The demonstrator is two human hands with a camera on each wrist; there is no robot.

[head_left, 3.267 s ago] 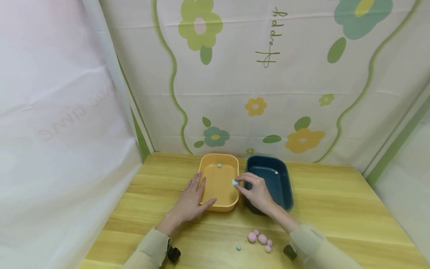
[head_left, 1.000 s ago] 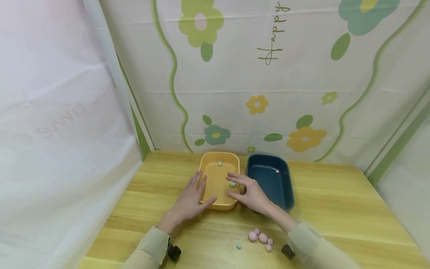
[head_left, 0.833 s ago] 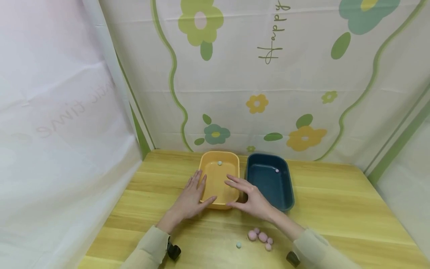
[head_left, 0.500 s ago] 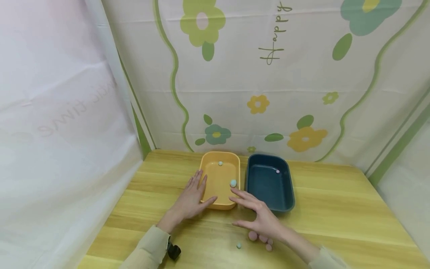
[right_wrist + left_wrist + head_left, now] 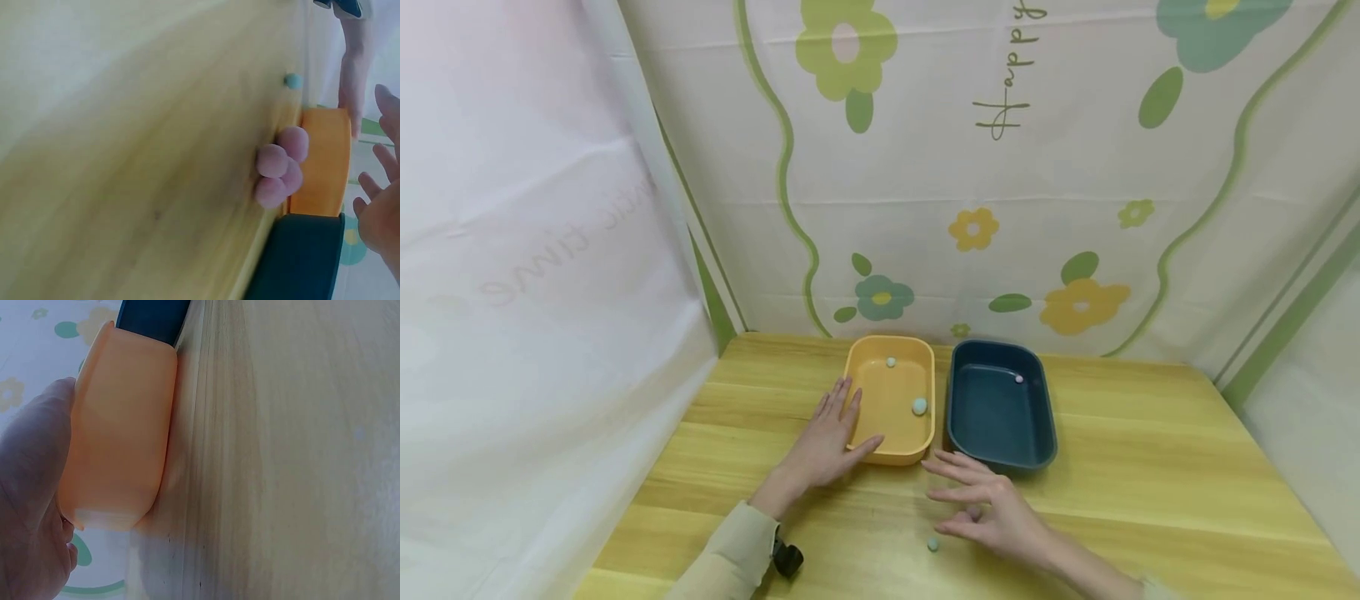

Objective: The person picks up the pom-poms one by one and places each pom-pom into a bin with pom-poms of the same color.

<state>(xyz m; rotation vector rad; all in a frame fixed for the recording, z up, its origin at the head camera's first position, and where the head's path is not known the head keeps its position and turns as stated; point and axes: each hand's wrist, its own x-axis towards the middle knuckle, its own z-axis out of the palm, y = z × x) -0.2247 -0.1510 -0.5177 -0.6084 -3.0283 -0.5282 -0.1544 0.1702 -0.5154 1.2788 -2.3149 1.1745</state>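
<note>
White sheets wall in a wood-grain counter. At 9 o'clock the left sheet carries faint reversed lettering; "time" can be read, and the letters before it run into a fold. At 12 o'clock the back sheet bears the word "Happy" on its side and seven printed flowers, two of them cut off at the top edge.

Leftmost on the counter are a pale sleeve and a black device at its cuff. Next, the left hand rests on the rim of the one yellow tray at its 8 o'clock, fingers extended along the side and thumb spread across the near corner. Two pale green balls sit inside that tray: a small ball at 12 o'clock, a larger ball at 3 o'clock. One loose green ball lies on the counter, at 8 o'clock from the right hand.

That hand is spread, its fingers apart, just over a cluster of pink balls; four show in the right wrist view, bunched together on the counter. One navy tray stands at 12 o'clock from it, just beside the yellow tray, with one small pink ball inside at 1 o'clock.
</note>
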